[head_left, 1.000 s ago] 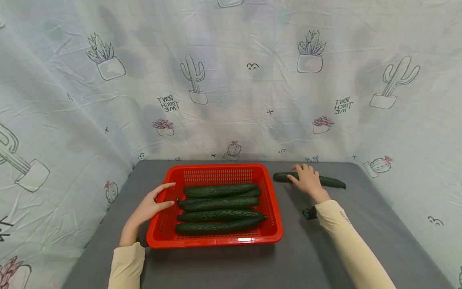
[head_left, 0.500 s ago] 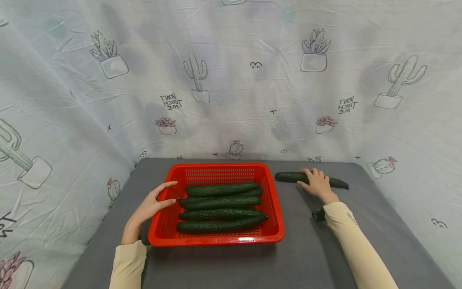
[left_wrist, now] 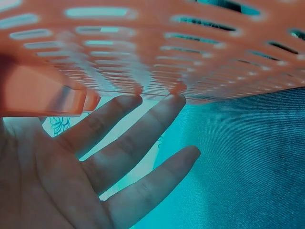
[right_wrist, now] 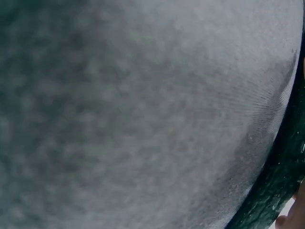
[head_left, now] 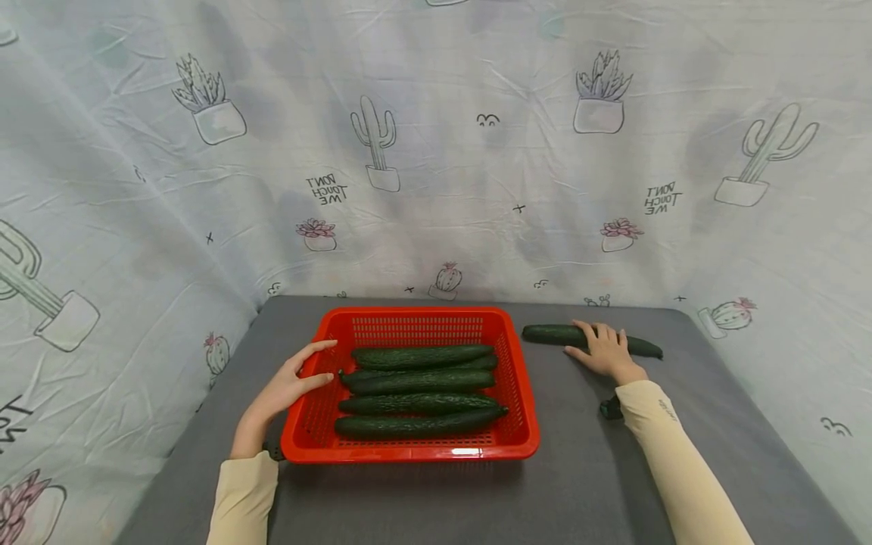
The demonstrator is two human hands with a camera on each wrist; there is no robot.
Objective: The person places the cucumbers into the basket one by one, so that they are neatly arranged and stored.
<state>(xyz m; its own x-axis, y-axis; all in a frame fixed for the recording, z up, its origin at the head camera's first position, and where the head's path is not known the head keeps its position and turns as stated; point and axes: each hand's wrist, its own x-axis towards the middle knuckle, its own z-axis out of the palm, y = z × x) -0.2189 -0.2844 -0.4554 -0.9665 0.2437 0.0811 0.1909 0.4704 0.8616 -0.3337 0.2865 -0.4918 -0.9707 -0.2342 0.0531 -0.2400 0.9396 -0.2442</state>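
Observation:
My left hand (head_left: 286, 387) holds the left rim of a red plastic basket (head_left: 409, 456), thumb and one finger reaching over the edge. In the left wrist view, three outstretched fingers (left_wrist: 138, 136) lie below the slotted basket wall (left_wrist: 157, 52), two tips touching it. On the right, my right hand (head_left: 606, 354) grips a dark green cucumber (head_left: 550, 334) around its middle, fingers over the far side and thumb on the near side. The cucumber lies on the table. Only part of this cucumber (right_wrist: 274, 188) and bits of fingers show in the right wrist view.
Several cucumbers (head_left: 417, 404) lie side by side across the basket. The grey table (head_left: 565, 454) carries the basket left of centre. A pale curtain (head_left: 436, 174) printed with potted cacti hangs behind the table and on both sides.
My right hand has shifted right along the cucumber, from nearer its left end to the middle, and settled around it. The left hand stays at the basket rim. The camera view has shifted slightly.

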